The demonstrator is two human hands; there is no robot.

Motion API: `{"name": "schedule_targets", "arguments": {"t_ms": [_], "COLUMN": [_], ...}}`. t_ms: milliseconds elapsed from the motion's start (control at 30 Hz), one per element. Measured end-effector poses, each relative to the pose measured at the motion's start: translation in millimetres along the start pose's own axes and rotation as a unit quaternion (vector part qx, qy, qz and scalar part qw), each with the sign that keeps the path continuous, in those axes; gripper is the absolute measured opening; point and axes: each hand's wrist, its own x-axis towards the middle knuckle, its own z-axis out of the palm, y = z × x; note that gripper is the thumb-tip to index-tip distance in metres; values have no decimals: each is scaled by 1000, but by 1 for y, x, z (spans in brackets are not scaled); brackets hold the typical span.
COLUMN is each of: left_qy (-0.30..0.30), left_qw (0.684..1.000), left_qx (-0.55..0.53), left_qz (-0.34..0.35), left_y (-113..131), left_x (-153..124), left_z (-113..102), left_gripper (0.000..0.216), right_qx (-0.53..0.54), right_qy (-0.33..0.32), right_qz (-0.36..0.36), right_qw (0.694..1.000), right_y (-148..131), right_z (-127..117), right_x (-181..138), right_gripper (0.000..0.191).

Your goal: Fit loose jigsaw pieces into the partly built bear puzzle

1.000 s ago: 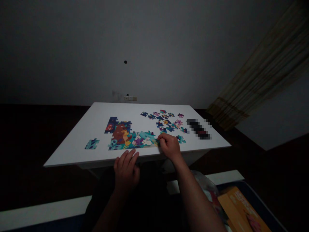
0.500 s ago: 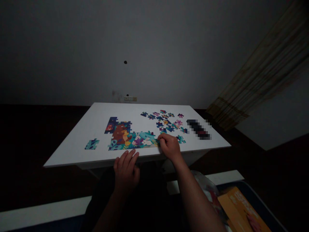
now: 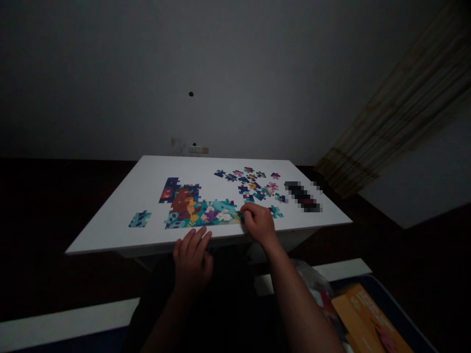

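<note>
A partly joined colourful jigsaw [image 3: 195,208] lies near the front of the white table [image 3: 147,176]. My right hand [image 3: 259,223] rests at the jigsaw's right end, fingers curled in a pinch at its edge; what they hold is hidden. My left hand [image 3: 192,257] lies at the table's front edge, fingers stretched out together and holding nothing. Several loose pieces [image 3: 253,185] are scattered behind the right hand. A small joined cluster [image 3: 140,218] sits apart at the left.
A blurred dark object [image 3: 303,196] lies on the table's right side. An orange box [image 3: 368,318] sits in a dark bin at the lower right. A curtain [image 3: 397,113] hangs at the right. The room is dim.
</note>
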Motion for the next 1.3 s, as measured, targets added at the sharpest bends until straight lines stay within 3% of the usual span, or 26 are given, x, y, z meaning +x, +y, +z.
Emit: {"name": "schedule_targets", "arguments": {"t_ms": [767,1300], "left_qy": [11,21], "left_qw": [1000,1000], "left_qx": [-4,-3], "left_qz": [-4,-7], "left_y": [5,4], "left_x": [6,4], "left_z": [-5,-1], "left_gripper": [47,49], "right_qx": [5,10], "right_qy": [5,12], "right_qz": [-5,-15], "right_qw": [1000,1000], "right_y": [1,2], "right_z": [1,0], "right_x": [0,-1], "right_gripper": [26,26]}}
